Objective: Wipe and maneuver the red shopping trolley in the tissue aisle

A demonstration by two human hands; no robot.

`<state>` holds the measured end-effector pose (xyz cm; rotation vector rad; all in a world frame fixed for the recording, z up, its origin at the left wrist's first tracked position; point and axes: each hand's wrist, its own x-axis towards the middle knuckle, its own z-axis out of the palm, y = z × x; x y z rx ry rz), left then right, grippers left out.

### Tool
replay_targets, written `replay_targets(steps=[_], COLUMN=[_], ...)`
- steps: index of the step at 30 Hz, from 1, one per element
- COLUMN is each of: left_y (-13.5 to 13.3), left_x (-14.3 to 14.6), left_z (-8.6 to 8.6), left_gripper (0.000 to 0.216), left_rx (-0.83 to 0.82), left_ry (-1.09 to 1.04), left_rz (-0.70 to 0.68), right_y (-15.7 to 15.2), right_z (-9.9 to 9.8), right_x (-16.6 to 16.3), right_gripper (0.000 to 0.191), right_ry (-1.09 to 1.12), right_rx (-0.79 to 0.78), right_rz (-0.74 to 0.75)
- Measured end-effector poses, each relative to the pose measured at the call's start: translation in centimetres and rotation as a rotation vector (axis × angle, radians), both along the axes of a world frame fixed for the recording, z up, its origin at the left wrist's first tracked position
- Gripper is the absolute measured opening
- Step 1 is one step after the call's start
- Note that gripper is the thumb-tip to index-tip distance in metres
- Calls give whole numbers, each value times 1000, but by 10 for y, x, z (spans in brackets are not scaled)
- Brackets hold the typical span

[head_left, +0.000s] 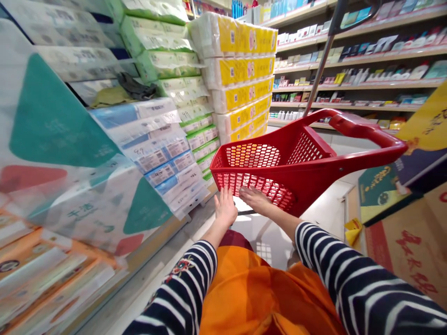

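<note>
Left hand: fingers extended, thumb spread, clamped on nothing. Right hand: fingers straight and held close together, palm turned down, likewise gripping nothing. The two hands are near each other but apart, at the near wall of a red basket; whether either touches it cannot be determined.

The basket is directly ahead, above the pale floor, its pierced end toward the hands and its looped handle extending to the right. The material appears to be moulded plastic: judged stiff, fairly light for its bulk, smooth enough to slip under a flat palm, and not fragile. The handle is assessed as the soundest hold; the rim offers a second, while the pierced wall suits pushing or steadying.

A metal pole rises behind the basket; attachment is not verifiable. To the left are blue packs and green packs; beyond the basket, yellow packs stand stacked. A cardboard box is at right.
</note>
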<state>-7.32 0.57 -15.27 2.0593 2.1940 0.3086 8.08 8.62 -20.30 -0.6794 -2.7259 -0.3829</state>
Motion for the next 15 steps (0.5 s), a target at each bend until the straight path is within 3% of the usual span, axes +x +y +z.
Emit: replay_targets(steps=[4,6,8,13,15], left_y=[4,5,4,1,0], left_x=[11,16,21,24,26], left_z=[6,9,10,5,3], left_gripper=[73,73,73,73,75], left_rx=[36,36,33,49,44], left_ry=[-10,-8,1,48,57], left_rz=[24,19,-6,-60,-67], right_y=[8,13,14,5,-2], right_z=[40,49,44,-4,-12], right_x=[10,12,14,23,30], right_gripper=[46,47,47,43,41], right_ry=[197,208,164,60,39], right_rx=[127,138,122,26,-12], right_rz=[-74,-84,-64,-79,-78])
